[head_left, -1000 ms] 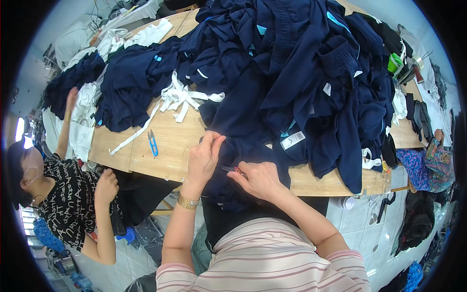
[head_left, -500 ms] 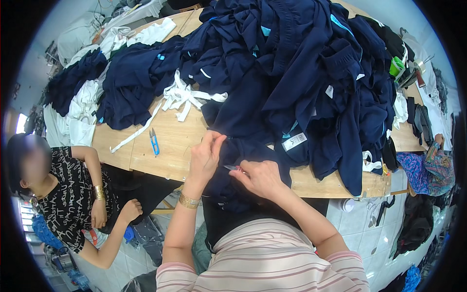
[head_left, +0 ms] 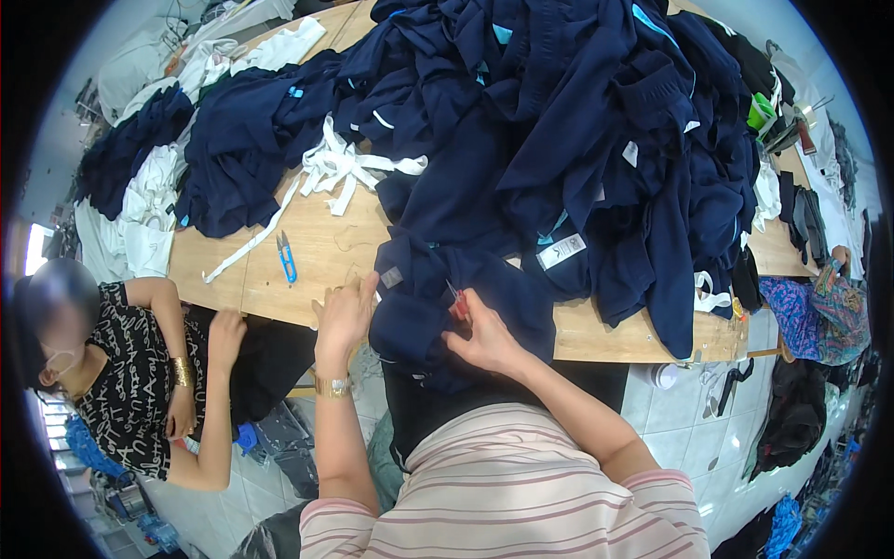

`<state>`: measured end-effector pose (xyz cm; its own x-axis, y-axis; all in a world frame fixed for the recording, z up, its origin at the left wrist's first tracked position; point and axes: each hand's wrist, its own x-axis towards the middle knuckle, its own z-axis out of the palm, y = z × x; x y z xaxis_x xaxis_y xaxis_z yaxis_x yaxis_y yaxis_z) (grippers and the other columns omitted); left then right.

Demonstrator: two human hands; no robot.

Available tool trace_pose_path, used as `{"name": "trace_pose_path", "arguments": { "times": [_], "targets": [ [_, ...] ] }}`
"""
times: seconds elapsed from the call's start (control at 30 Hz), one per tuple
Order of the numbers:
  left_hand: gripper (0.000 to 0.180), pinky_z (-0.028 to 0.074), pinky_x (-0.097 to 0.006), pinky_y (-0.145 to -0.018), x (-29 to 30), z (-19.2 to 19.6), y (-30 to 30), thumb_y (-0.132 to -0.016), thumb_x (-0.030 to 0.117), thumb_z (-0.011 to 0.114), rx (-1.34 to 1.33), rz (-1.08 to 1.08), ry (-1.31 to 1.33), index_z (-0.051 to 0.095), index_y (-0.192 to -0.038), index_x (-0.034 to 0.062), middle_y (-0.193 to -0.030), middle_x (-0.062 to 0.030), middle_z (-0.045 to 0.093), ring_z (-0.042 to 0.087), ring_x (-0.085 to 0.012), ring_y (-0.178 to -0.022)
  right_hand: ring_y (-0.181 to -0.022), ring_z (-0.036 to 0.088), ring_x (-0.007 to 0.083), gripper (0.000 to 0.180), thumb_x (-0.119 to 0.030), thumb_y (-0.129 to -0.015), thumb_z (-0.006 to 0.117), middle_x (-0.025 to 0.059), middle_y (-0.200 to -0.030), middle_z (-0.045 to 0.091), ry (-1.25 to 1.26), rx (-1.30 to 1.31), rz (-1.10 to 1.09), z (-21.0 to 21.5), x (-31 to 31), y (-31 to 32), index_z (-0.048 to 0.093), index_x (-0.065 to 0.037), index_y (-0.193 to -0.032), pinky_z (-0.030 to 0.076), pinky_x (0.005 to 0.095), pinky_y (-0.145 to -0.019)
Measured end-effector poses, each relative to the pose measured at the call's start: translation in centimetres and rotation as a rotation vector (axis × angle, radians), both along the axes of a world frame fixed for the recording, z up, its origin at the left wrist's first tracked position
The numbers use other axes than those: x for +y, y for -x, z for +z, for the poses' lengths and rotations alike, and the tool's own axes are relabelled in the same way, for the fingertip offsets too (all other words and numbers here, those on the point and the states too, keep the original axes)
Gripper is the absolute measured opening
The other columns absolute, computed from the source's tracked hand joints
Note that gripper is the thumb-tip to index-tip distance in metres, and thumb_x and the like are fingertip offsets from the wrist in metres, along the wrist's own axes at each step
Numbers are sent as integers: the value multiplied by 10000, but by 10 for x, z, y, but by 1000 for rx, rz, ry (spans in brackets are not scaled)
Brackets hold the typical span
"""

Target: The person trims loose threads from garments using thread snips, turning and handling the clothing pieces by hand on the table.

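My right hand is closed round red-handled thread snips, their blades pointing up over a navy garment. This garment lies at the table's near edge and hangs partly down in front of me. Beside its left border is my left hand, fingers stretched out over the wood, seemingly with nothing held. A small grey label shows on the cloth next to those fingertips. Fine loose threads lie on the tabletop just beyond.
A big heap of navy garments covers the table's middle and right. White tape strips and blue thread snips lie on the wooden tabletop. At the left sits a person in a black printed top.
My left hand has let go of the cloth and moved left and down, its fingers extended. The garment lies more spread. The seated person's hand has risen toward the table edge.
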<state>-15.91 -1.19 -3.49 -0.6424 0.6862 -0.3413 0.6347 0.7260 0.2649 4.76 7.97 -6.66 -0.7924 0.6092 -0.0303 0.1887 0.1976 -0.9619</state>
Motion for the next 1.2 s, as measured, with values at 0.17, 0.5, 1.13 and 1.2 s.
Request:
{"name": "trace_pose_path", "arguments": {
  "times": [0.17,0.5,1.13,1.2],
  "targets": [
    [333,316,-449,-996,13,49,-45,-920,303,486,-271,-331,-629,629,-1015,18,-849,-163,649,583,-354,-938,-642,531,289,339,-45,-752,633,157,-764,507,-48,117,-26,32,9,-4,367,-9,-960,439,340,-617],
    [185,440,-225,-615,26,51,-73,-749,117,712,-880,-169,-664,640,-841,-27,-720,-7,618,525,-62,-667,-698,512,155,317,-24,-735,634,86,-854,548,-19,268,-165,52,39,-21,364,-47,-900,425,252,-646],
    [252,457,-232,-683,34,51,-77,-725,146,743,-814,-145,-650,665,-884,-33,-773,-56,669,555,-67,-702,-735,533,279,212,7,-733,619,103,-766,536,-723,127,239,92,65,-8,468,-41,-874,398,339,-709],
    [241,456,-235,-676,32,54,-79,-729,138,737,-800,-155,-664,664,-879,-35,-763,-51,667,552,-65,-696,-712,547,296,196,-3,-777,583,114,-731,536,-684,127,249,94,65,-7,427,-38,-889,396,355,-671]
  ]
}}
